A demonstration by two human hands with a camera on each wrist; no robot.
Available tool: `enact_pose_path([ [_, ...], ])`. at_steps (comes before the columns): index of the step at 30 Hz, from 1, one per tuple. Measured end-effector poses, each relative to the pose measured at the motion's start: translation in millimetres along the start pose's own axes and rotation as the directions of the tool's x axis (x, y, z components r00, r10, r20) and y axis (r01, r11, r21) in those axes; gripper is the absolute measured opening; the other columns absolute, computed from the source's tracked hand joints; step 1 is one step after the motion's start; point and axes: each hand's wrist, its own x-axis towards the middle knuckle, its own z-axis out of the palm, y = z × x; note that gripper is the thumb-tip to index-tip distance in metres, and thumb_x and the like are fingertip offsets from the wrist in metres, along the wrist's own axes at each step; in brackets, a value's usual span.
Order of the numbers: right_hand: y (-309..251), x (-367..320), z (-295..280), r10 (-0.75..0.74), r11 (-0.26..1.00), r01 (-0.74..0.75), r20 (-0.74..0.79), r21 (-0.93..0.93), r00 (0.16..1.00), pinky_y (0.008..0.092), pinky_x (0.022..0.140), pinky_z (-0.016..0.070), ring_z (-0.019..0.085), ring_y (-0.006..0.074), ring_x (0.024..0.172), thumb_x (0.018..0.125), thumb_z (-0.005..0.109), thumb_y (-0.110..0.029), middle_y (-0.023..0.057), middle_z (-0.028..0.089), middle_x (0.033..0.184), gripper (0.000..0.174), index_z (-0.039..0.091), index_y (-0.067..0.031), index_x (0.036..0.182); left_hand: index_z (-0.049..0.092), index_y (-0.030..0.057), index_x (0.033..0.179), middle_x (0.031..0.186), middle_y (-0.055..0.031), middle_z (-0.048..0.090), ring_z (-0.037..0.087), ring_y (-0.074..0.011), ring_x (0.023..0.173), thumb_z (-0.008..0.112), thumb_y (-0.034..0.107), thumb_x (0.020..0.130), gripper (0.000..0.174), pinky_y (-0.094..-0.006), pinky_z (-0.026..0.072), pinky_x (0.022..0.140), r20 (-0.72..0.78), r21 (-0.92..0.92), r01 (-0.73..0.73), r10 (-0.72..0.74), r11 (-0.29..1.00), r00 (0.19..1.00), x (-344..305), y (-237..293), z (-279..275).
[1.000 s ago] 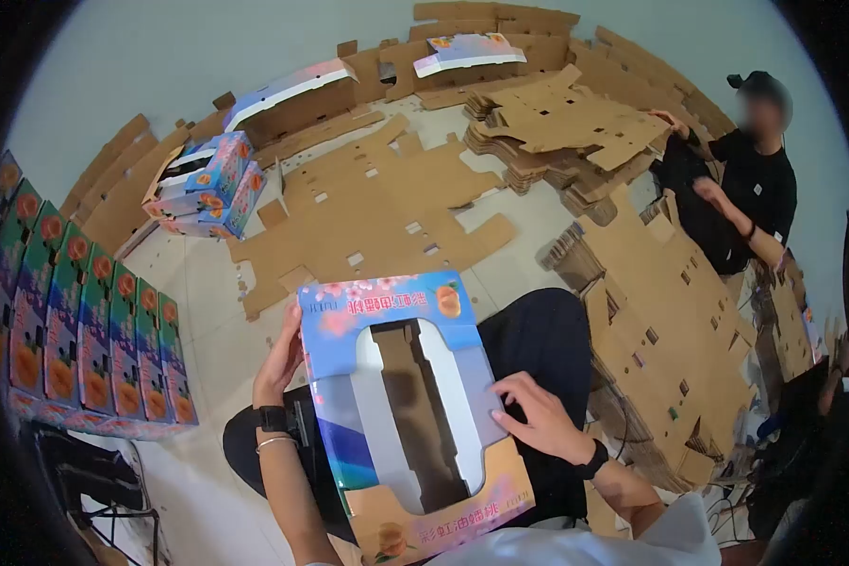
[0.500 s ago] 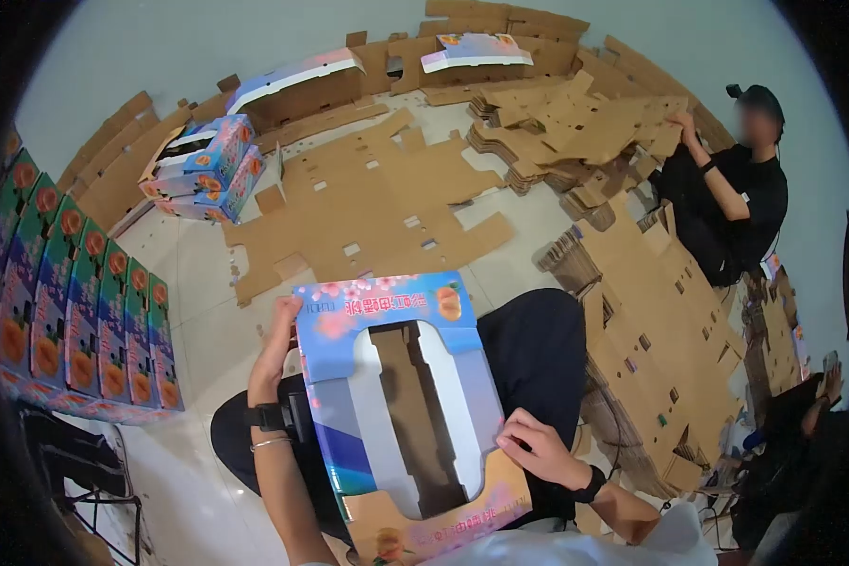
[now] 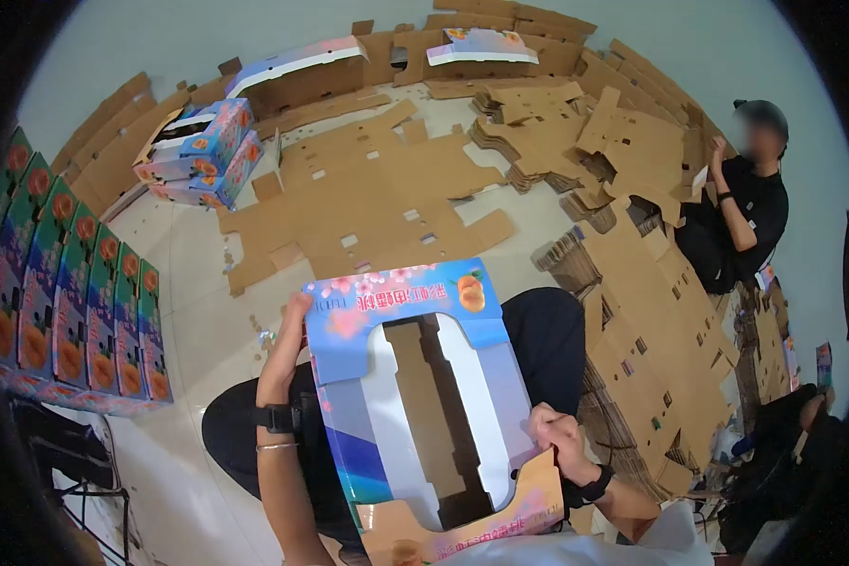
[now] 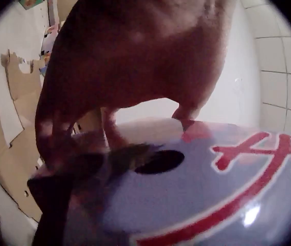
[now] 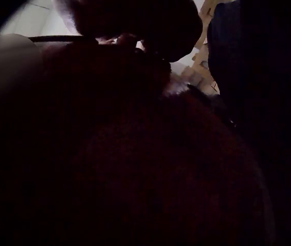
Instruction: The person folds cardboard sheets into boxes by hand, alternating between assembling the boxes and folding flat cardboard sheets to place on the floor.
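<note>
A printed fruit box (image 3: 358,424), blue at the far end and orange at the near end, lies tilted across the person's lap. A long opening between white inner flaps (image 3: 476,406) shows its brown inside. At the far left corner the left hand (image 3: 291,344) grips the box's side; the left wrist view shows that hand (image 4: 135,61) against the printed side panel (image 4: 197,195), by a dark oval hole. Curled fingers of the right hand (image 3: 561,441) pinch the right edge beside the orange end. The right wrist view is mostly dark.
Green and purple boxes (image 3: 61,311) stand in a row at left. Two blue boxes (image 3: 198,151) are stacked at far left. Flat cardboard (image 3: 349,189) covers floor ahead; more sheets (image 3: 641,349) lie at right. Another person (image 3: 740,203) sits at far right.
The box has shifted slightly right. The right hand's fingers, looser before, have curled in at its edge. At far right, the other person's hand has left the cardboard, and a sheet there has moved.
</note>
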Motion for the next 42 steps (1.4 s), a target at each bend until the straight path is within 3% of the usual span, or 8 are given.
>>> enact_pose_path([
  [7,-16,35,-22,-0.023,0.999,0.002,0.535,0.04,0.844,0.03,0.075,0.0303,0.046,0.0165,0.076,0.093,0.053,-0.021,0.004,0.051,0.073,0.037,0.052,-0.0025,0.06,0.053,0.0138,0.102,0.09,0.0033,0.05,0.049,-0.0083,0.084,0.046,0.05,0.091,0.039,-0.0248,0.039,0.079,-0.053,-0.057,-0.014,0.011,0.998,0.999,-9,15,0],
  [14,-1,44,-9,-0.069,0.831,0.356,0.554,-0.429,0.829,0.031,0.067,0.0267,0.033,0.0146,0.062,0.088,0.062,-0.017,0.0016,0.044,0.059,0.031,0.054,-0.0027,0.062,0.053,0.0119,0.108,0.096,-0.0007,0.054,0.051,-0.0105,0.091,0.048,0.048,0.09,0.041,-0.0273,0.0402,0.083,-0.114,-0.004,-0.093,0.092,0.996,0.989,-23,33,-2],
  [19,26,50,5,-0.107,0.975,0.16,0.311,-0.152,0.944,0.0298,0.066,0.0271,0.034,0.0146,0.06,0.087,0.064,-0.017,0.0026,0.037,0.054,0.037,0.053,-0.0022,0.055,0.054,0.0097,0.11,0.095,-0.0001,0.054,0.049,-0.0097,0.086,0.054,0.042,0.088,0.039,-0.0249,0.0385,0.076,-0.212,0.143,-0.173,0.201,0.974,0.956,-31,50,-16],
  [23,35,72,5,-0.136,0.883,0.279,0.361,-0.379,0.922,0.0314,0.063,0.0316,0.041,0.0186,0.058,0.084,0.066,-0.017,0.0044,0.048,0.055,0.035,0.053,-0.0054,0.053,0.055,0.0081,0.11,0.096,-0.0004,0.054,0.048,-0.0089,0.085,0.054,0.04,0.089,0.038,-0.0241,0.0381,0.073,-0.297,0.143,-0.135,0.172,0.98,0.939,-33,44,-19],
  [25,8,87,12,-0.112,0.603,0.367,0.381,-0.708,0.918,0.0325,0.063,0.0332,0.047,0.0193,0.063,0.085,0.064,-0.018,0.0019,0.055,0.062,0.03,0.053,-0.0059,0.059,0.055,0.0075,0.112,0.099,-0.0015,0.054,0.048,-0.0101,0.088,0.053,0.041,0.09,0.04,-0.0251,0.0385,0.076,-0.276,0.141,-0.141,0.176,0.98,0.945,-36,48,-20],
  [28,-28,107,55,-0.145,0.792,0.374,0.445,-0.483,0.883,0.0345,0.072,0.0412,0.057,0.0232,0.079,0.083,0.064,-0.019,0.0039,0.061,0.082,0.012,0.06,-0.0084,0.08,0.054,0.0066,0.116,0.107,-0.0036,0.052,0.048,-0.0128,0.094,0.049,0.044,0.091,0.045,-0.0271,0.0387,0.081,-0.242,0.133,-0.175,0.203,0.976,0.949,-27,34,-24],
  [32,-38,122,121,-0.341,0.524,0.829,0.844,-0.196,0.415,0.0374,0.1,0.0339,0.044,0.0249,0.117,0.079,0.062,-0.018,0.0077,0.046,0.129,0.045,0.052,-0.0127,0.122,0.053,0.006,0.121,0.116,-0.0063,0.048,0.047,-0.0165,0.101,0.045,0.048,0.093,0.051,-0.0296,0.0372,0.089,-0.184,0.181,-0.129,0.162,0.975,0.969,-18,26,-26],
  [42,-28,164,165,-0.386,0.557,0.807,0.922,0.198,0.04,0.0477,0.107,0.0253,0.041,0.0256,0.118,0.074,0.068,-0.028,0.0044,0.052,0.118,0.04,0.059,-0.0153,0.111,0.051,0.0019,0.121,0.112,-0.0111,0.046,0.046,-0.0189,0.1,0.045,0.05,0.093,0.056,-0.0279,0.0375,0.087,-0.196,0.215,-0.184,0.227,0.959,0.954,-18,23,-21],
])
